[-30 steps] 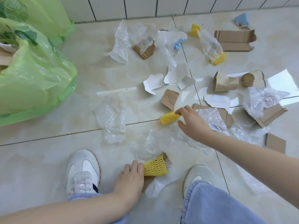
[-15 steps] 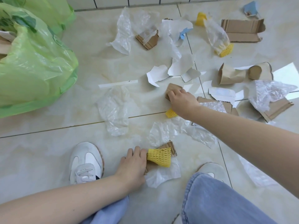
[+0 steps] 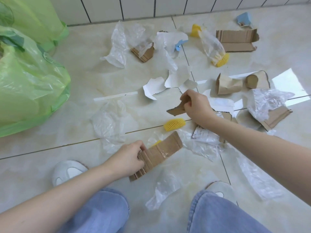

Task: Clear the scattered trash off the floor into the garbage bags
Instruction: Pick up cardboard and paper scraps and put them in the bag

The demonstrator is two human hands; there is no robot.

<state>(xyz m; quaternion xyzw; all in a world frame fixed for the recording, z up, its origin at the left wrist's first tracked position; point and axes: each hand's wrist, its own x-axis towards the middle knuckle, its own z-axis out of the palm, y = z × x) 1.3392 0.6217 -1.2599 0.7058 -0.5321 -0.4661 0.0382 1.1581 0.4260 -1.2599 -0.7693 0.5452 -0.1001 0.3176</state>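
Note:
My left hand [image 3: 128,157] grips a taped corrugated cardboard piece [image 3: 161,152] just above the floor, with a bit of yellow foam net behind it. My right hand [image 3: 196,106] holds a small brown cardboard scrap [image 3: 175,111], lifted off the tiles. A yellow foam net [image 3: 174,124] lies loose on the floor below that hand. Two green garbage bags [image 3: 28,91] stand at the left, the nearer one open and part-filled. Clear plastic film [image 3: 109,125], torn white paper [image 3: 154,88] and more cardboard lie scattered over the tiles.
Further back lie a flattened cardboard box [image 3: 235,41], two crushed paper cups [image 3: 227,84], a blue scrap [image 3: 244,19] and another yellow net [image 3: 222,60]. A tiled wall closes the far side. My shoes [image 3: 67,170] and knees fill the near edge.
My right hand let the yellow net drop, took the small cardboard scrap and lifted it. My left hand raised the taped cardboard with its net off the floor.

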